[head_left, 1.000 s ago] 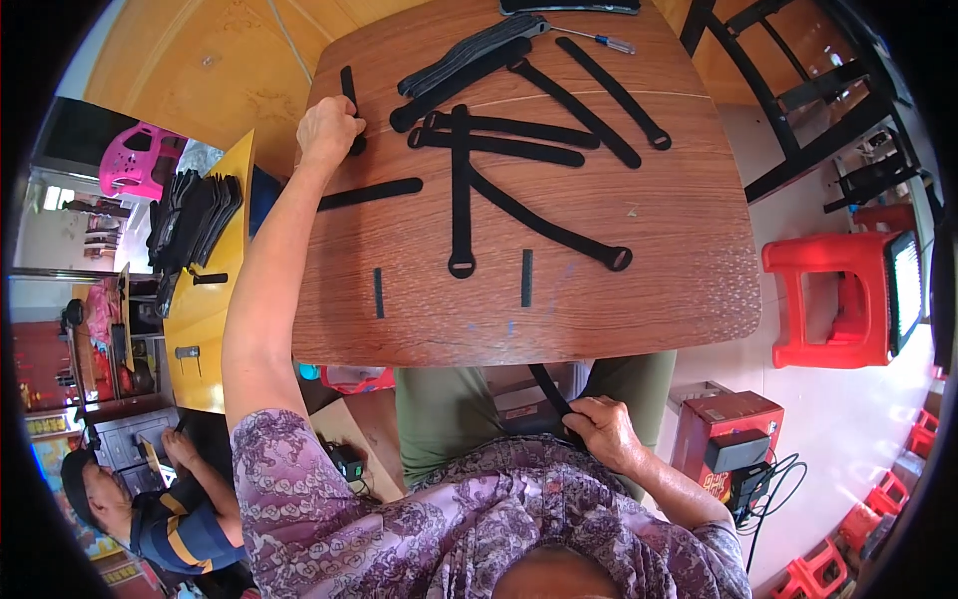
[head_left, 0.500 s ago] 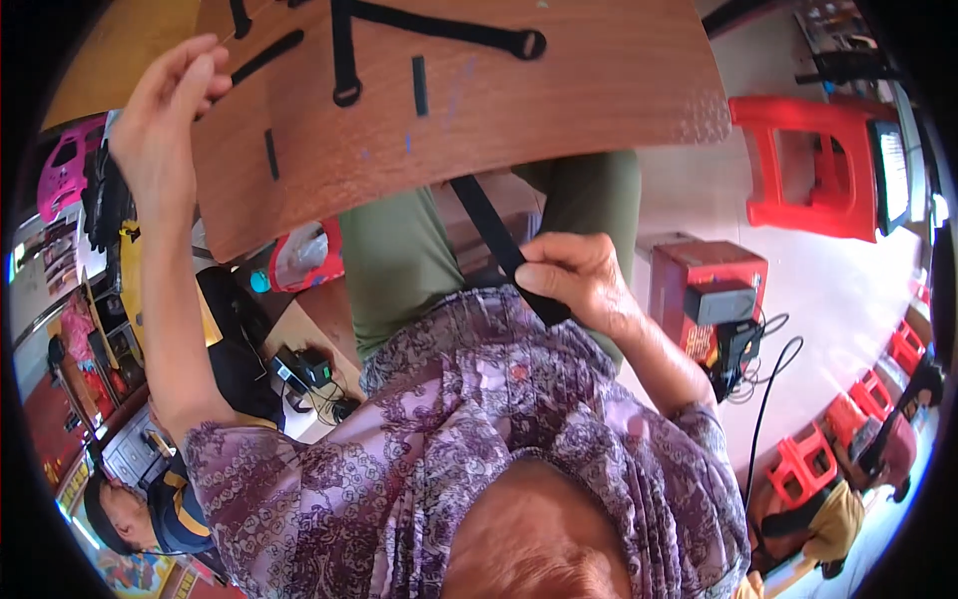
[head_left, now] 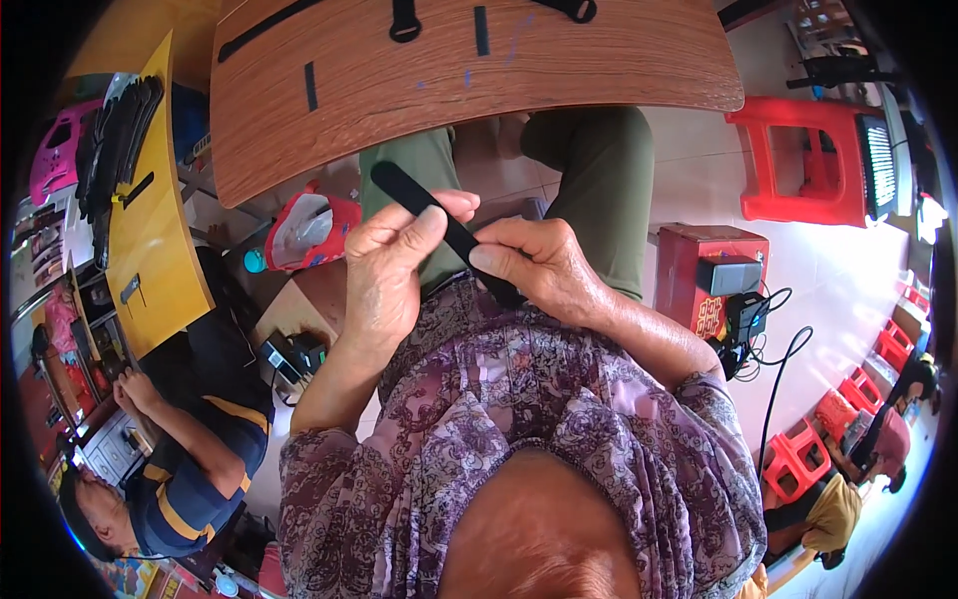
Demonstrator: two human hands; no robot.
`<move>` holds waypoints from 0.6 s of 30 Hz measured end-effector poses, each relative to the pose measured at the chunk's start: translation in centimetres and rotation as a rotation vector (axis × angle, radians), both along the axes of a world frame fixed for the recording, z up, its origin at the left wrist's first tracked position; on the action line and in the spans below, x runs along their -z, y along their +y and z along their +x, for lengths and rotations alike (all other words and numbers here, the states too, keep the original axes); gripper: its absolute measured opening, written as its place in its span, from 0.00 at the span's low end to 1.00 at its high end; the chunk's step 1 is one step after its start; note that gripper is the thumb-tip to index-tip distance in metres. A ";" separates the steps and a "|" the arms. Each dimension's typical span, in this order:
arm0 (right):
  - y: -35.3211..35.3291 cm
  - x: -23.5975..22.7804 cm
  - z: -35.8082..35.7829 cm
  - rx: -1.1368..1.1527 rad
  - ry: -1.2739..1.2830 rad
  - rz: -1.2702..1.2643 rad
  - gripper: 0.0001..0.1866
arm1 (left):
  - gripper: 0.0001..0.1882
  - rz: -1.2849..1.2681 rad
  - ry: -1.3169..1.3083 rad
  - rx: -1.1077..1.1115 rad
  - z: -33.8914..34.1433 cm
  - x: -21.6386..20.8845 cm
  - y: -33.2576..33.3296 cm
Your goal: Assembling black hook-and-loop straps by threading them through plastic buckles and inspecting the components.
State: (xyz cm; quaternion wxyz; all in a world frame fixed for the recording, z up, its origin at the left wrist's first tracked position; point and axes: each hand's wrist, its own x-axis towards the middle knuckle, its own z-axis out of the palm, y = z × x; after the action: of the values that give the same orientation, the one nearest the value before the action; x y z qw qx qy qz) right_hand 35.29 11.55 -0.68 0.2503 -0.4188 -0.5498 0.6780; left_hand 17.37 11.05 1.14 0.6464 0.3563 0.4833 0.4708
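In front of my lap, a flat black strap (head_left: 398, 186) with a rounded end slants down to the right. My left hand (head_left: 384, 275) pinches its middle between thumb and fingers. My right hand (head_left: 549, 268) grips it lower down, close beside the left, and the strap's tail hangs below toward my shirt. On the wooden table (head_left: 599, 85) ahead lie more black straps: a long one (head_left: 264, 32) at the left and another with a ring-shaped end (head_left: 404, 22) at the middle. Two short dark strips, one left (head_left: 310, 87) and one right (head_left: 482, 30), lie nearer its front edge.
A red stool (head_left: 748, 160) stands right of the table, with a red box (head_left: 684, 285) nearer me. A red bag (head_left: 299, 235) is below the table's left side. Farther left, a yellow table (head_left: 160, 260) bears black straps; a person (head_left: 200, 479) sits by it.
My left hand has come down from the table's left side and now grips the strap beside my right hand. The strap has been raised from under the table edge. The view has shifted.
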 end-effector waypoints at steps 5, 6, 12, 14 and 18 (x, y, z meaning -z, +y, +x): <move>1.4 0.6 1.2 0.175 -0.005 0.121 0.19 | 0.14 0.503 0.526 -0.118 0.1 0.0 1.0; 1.6 0.0 1.2 0.260 0.117 0.076 0.21 | 0.14 0.802 0.837 -0.113 -0.1 0.2 1.4; 2.1 -3.1 1.2 0.109 0.134 -0.169 0.14 | 0.19 1.209 1.464 0.001 1.2 1.4 0.6; 1.8 -2.3 1.3 0.139 0.124 -0.203 0.11 | 0.19 1.208 1.465 0.042 1.4 1.4 0.4; 1.4 -1.3 2.2 0.163 0.078 -0.156 0.08 | 0.21 0.913 1.210 0.313 0.9 0.2 1.1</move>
State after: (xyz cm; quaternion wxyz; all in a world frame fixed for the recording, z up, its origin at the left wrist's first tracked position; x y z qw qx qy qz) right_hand 37.53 13.00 0.60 0.2924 -0.4536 -0.4493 0.7119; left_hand 18.32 12.16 0.93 0.1179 0.8468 0.4544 0.2501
